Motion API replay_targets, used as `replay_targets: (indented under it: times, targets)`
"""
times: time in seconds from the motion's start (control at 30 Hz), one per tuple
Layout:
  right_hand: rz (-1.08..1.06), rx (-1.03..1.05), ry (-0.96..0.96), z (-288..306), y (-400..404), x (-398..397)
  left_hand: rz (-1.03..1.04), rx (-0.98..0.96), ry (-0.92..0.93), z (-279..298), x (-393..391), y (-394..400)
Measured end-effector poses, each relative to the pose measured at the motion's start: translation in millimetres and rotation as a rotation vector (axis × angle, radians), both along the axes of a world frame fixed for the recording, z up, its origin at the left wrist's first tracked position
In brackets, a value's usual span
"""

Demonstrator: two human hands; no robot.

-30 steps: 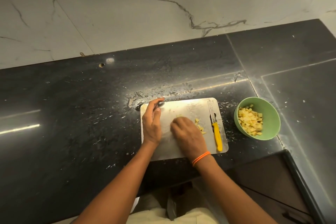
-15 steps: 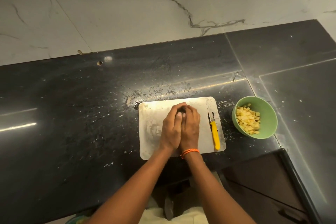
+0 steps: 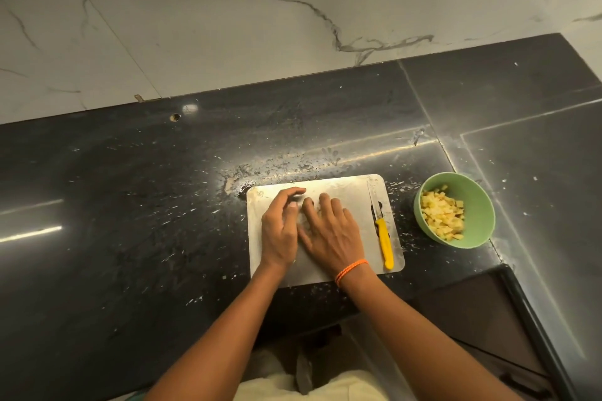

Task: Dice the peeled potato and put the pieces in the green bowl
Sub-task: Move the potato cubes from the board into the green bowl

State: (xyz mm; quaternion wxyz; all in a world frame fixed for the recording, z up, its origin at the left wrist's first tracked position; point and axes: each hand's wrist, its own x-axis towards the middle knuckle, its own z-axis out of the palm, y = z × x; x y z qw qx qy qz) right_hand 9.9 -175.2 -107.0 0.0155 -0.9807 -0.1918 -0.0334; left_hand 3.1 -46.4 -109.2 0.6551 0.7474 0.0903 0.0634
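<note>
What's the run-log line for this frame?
left hand: on board | right hand: on board | knife: idle | bowl: diced potato

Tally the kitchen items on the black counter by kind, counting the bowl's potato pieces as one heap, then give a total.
Cutting board: 1
Knife: 1
Green bowl: 1
Heap of diced potato: 1
Total: 4

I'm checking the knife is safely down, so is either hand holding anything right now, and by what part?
The knife lies free on the cutting board. The left hand and right hand sit side by side on the board; whether they hold potato pieces cannot be told.
</note>
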Motion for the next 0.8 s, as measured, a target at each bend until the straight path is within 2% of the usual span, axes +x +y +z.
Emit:
replay_targets:
  times: [0.17, 0.33, 0.5, 0.57, 0.7, 0.8]
  targets:
    - [0.108, 0.068, -0.057, -6.4, -0.6, 4.3, 0.032, 0.025, 0.001, 0.2, 1.5, -1.1]
    - [0.164, 0.042, -0.095, -6.2, -4.2, 5.1, 0.017, 0.087, -0.009, -2.2, 1.7, -1.0]
    - [0.144, 0.068, -0.141, -8.6, -6.7, 2.3, 0.019, 0.117, -0.013, -2.5, 0.8, -1.5]
    - [0.019, 0.201, -0.12, -3.2, -6.9, 5.4, 0.021, 0.124, -0.02, -1.2, 0.2, -1.6]
    - [-0.353, 0.723, -0.059, 24.8, -17.7, 13.4, 0.02, 0.119, -0.03, 2.6, -0.8, -1.8]
    - [-0.503, 0.994, -0.141, 57.5, -42.7, 20.9, 0.019, 0.14, -0.032, 2.9, -1.1, -2.2]
